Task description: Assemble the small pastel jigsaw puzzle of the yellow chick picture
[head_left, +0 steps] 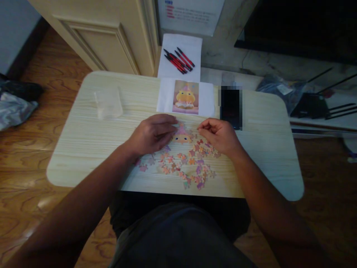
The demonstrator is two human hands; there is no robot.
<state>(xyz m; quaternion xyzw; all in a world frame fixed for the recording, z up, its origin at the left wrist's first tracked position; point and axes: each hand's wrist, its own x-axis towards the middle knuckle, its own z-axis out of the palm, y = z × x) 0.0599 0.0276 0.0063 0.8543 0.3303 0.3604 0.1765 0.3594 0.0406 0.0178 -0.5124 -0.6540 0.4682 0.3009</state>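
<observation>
Presently your left hand [152,136] lies flat, fingers together, on the puzzle [182,137]; your right hand [219,136] pinches a piece (barely visible). Loose pieces [189,167] near the surface [92,149] edge could fall.

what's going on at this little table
A person sits at a small wooden table with both hands on a jigsaw puzzle. The left hand rests on the assembled patch, a yellow character in a pink hat, while the right hand is curled beside it, perhaps pinching a piece. Loose pieces lie scattered below the hands. A reference picture, a clear plastic bag and a dark phone lie farther back.
</observation>
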